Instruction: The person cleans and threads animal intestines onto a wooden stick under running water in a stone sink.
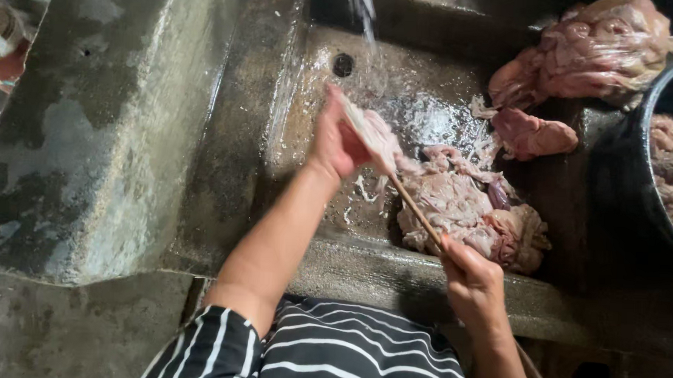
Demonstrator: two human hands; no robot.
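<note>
The left hand was up over the stone sink, fingers pinched around a pale strip of raw offal, right beneath the falling stream of water. The right hand sat nearer, at the sink's near rim, closed around the end of a thin wooden stick that ran up and left into the strip, which seemed threaded or draped over the far end of it; blur made that hard to settle.

That strip looked soft, wet and slippery, limp with no stiffness of its own, and light. By my reading a pinch close to the stick's tip was the surest hold, since a loose grip would let it slide.

Just right of the stick a heap of pinkish offal lay on the sink floor, more pieces beyond it, and a bigger mound at the far right. A dark round tub at the right edge held more meat. The drain hole showed far, near the water. A striped sleeve filled the near edge. No packages, labels or signs were in view.
</note>
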